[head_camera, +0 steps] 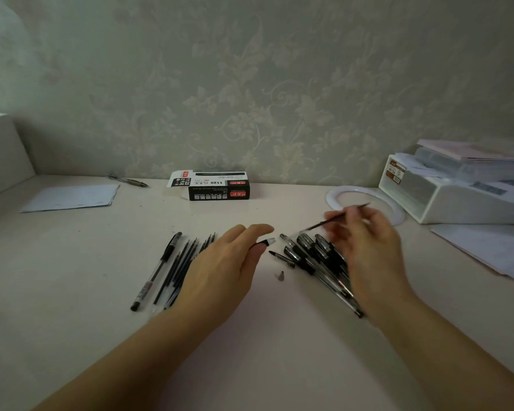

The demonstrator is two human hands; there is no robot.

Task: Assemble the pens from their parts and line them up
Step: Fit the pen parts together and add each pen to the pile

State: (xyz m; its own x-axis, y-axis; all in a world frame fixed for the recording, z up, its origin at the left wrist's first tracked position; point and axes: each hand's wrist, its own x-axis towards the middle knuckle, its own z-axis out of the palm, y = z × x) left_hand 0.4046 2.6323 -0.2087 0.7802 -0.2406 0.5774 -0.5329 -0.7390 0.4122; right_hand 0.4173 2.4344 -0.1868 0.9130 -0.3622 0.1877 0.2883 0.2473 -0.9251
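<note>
The step in hand looks like loading a refill [336,218] into a barrel [264,242]. The right hand [368,247] pinches the refill at 2 o'clock; the left hand [223,268] grips the barrel at centre. Next, the tip must meet the barrel's mouth. One finished pen [158,269] lies at 9 o'clock beside spare refills [184,262].

One pen box [218,185] stands on the worktop [72,292]. In front of it, to the left: one assembled pen [158,269] and a fan of refills [187,262], too overlapped to count. To the right: a heap of barrels [315,256], likewise uncountable, and one loose tip [280,275].
</note>
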